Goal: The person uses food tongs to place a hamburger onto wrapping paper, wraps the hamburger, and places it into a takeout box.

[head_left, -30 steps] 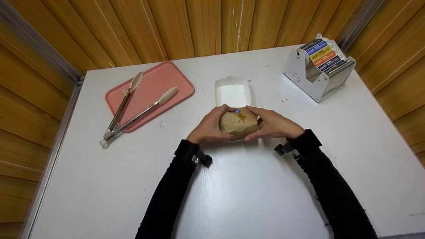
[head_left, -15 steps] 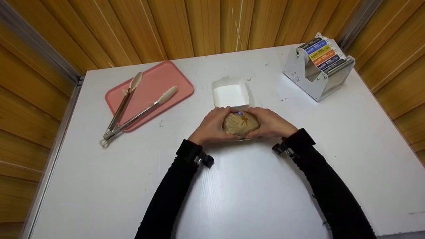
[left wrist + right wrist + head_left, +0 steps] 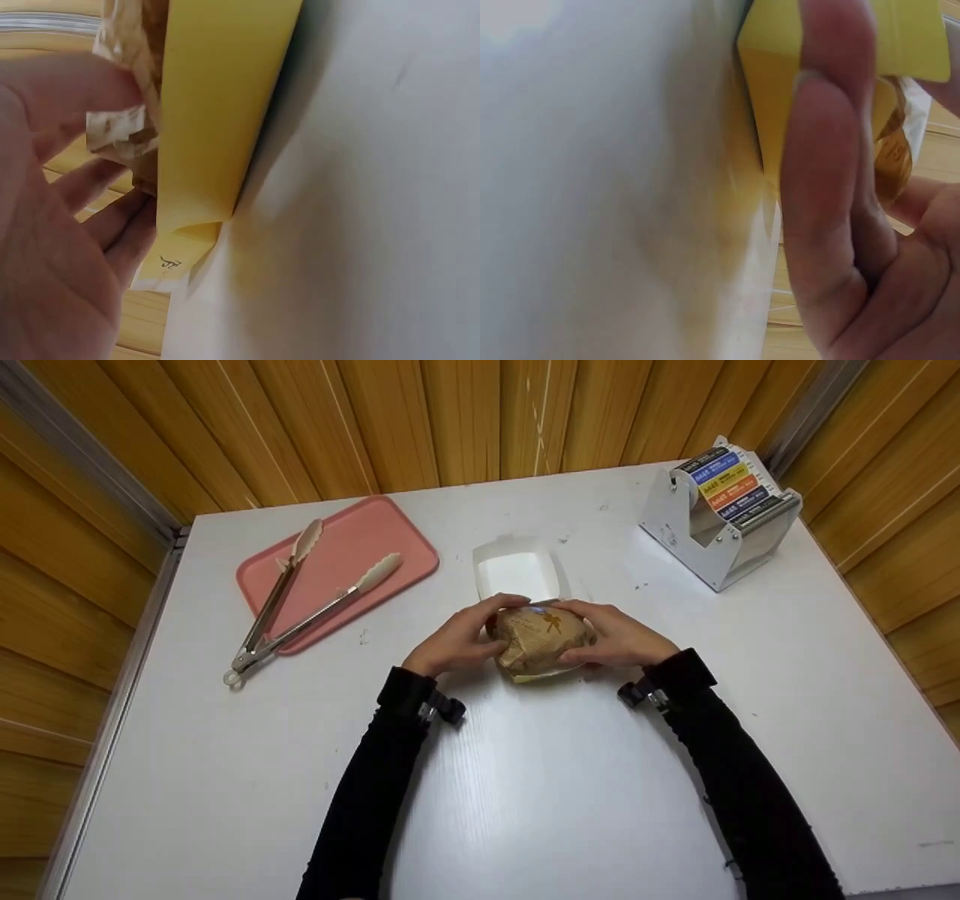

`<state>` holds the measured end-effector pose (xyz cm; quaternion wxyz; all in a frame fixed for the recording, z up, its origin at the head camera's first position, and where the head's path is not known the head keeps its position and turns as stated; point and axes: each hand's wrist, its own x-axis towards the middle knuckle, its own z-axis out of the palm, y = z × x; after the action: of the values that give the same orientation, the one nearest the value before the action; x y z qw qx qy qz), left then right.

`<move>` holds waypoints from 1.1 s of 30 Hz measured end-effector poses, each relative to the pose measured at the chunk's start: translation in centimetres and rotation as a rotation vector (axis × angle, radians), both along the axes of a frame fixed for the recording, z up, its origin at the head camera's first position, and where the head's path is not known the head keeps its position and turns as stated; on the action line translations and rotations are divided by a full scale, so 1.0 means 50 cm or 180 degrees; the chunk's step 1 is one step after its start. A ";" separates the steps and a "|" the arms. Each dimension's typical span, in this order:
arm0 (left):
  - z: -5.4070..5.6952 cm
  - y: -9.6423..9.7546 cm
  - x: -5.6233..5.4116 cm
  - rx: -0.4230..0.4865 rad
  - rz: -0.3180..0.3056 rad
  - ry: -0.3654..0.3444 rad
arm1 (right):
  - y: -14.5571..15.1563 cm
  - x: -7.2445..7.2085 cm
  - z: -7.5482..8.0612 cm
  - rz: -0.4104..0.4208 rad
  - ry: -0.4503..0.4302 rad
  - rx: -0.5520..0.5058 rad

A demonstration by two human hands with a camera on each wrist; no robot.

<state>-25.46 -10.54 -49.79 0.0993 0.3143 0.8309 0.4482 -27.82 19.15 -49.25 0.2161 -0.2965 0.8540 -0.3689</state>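
A burger wrapped in printed brown paper [image 3: 538,639] sits in the front half of a hinged burger box [image 3: 517,572], whose white-lined lid lies open behind. Yellow outer walls of the box [image 3: 210,112] show in both wrist views, low over the tabletop. My left hand [image 3: 459,639] holds the burger's left side, thumb against the crumpled paper and fingers around the far side. On the right, my right hand [image 3: 626,636] holds the other side with its thumb on the wrapper. In the right wrist view, its lower fingers [image 3: 821,165] lie along the box's yellow wall.
A pink tray [image 3: 349,540] lies at the back left, with spread metal tongs [image 3: 274,641] across it. A label dispenser [image 3: 724,514] with coloured rolls stands at the back right. Wood-look panels [image 3: 465,420] border the white table [image 3: 525,802].
Both hands first drew closer round the wrapped burger. My left hand has since shifted left, uncovering more wrapper and the box's front edge. The open lid has moved slightly left.
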 end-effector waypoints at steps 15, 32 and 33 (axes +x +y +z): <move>0.024 0.052 0.036 -0.1301 0.0813 0.1075 | 0.003 0.000 0.000 -0.0081 0.0125 0.0240; 0.067 0.046 0.059 -0.1166 0.0612 0.0020 | -0.003 0.001 0.000 -0.0084 0.0283 0.0343; 0.067 0.050 0.060 -0.1205 0.0677 0.0039 | -0.004 0.000 -0.001 -0.0085 0.0274 0.0311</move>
<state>-22.44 -8.05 -46.46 0.1036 0.2032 0.9294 0.2902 -27.81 18.93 -49.31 0.1883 -0.2898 0.8834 -0.3165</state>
